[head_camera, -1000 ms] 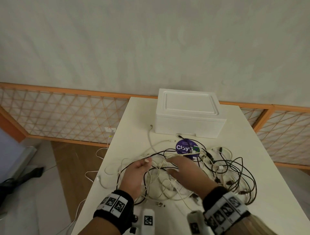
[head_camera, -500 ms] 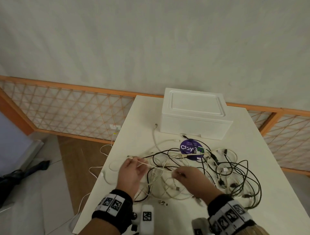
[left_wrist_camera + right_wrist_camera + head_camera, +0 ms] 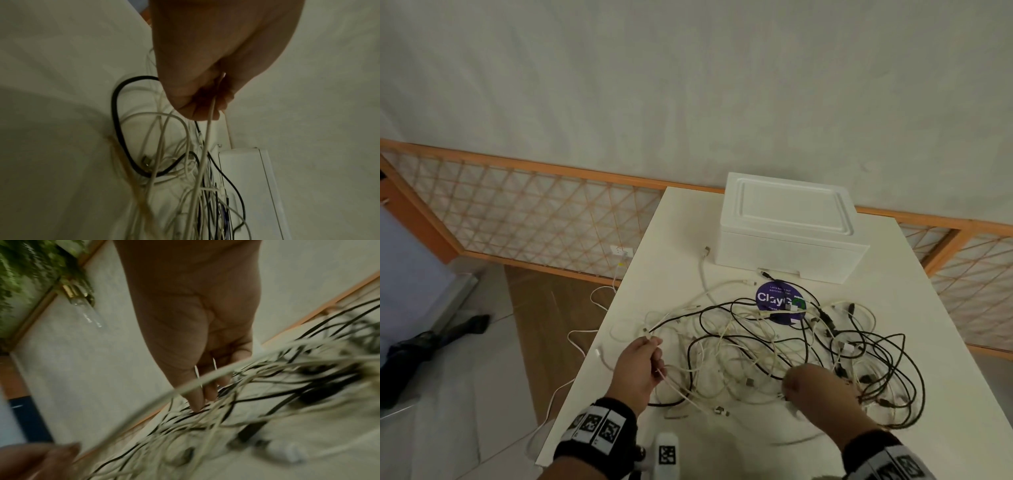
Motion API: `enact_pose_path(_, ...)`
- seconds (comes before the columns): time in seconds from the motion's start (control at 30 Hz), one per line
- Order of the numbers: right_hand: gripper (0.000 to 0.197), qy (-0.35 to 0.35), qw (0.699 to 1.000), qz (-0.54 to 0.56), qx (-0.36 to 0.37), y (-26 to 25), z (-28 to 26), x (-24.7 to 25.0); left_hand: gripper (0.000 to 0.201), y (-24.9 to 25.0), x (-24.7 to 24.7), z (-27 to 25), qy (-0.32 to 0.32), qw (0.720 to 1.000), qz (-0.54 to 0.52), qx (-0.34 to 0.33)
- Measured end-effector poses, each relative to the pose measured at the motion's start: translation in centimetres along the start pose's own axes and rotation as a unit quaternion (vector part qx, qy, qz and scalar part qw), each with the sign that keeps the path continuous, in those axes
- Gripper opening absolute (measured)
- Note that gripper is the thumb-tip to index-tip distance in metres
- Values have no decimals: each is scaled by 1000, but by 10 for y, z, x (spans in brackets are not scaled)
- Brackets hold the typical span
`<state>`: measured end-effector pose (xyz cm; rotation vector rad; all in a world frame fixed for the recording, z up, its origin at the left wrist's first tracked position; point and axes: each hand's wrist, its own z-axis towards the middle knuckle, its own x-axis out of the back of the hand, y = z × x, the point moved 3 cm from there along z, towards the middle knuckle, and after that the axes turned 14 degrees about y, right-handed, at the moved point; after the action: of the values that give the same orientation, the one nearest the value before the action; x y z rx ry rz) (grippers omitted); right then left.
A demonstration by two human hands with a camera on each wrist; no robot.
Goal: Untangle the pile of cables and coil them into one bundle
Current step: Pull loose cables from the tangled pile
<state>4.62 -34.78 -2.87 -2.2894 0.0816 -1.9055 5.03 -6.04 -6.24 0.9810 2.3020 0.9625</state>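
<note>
Head: our left hand (image 3: pixel 641 368) pinches a white cable (image 3: pixel 678 385) at the pile's (image 3: pixel 791 353) near-left edge on the worktop (image 3: pixel 674 260), likely to free it. Left wrist: fingers (image 3: pixel 197 110) curled round it. Right wrist: right hand (image 3: pixel 197 331) blurred, fingers dipped into cables, grip unclear.

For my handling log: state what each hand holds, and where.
Left hand pinches a white cable near its end. Right hand is blurred; hold cannot be told.
</note>
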Motion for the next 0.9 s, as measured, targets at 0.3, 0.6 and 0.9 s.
enact_pose_path(0.3,24,17,999,-32,40,-48,23,-41,18,5,-21,-23,-124,978,146,-83)
enact_pose_path(0.6,17,38,973,226,-1,-49,28,-17,11,0,-37,-15,-159,970,164,-80)
enact_pose_path(0.9,20,12,926,377,-32,-50,14,7,15,-10,-63,-17,-217,923,274,-159)
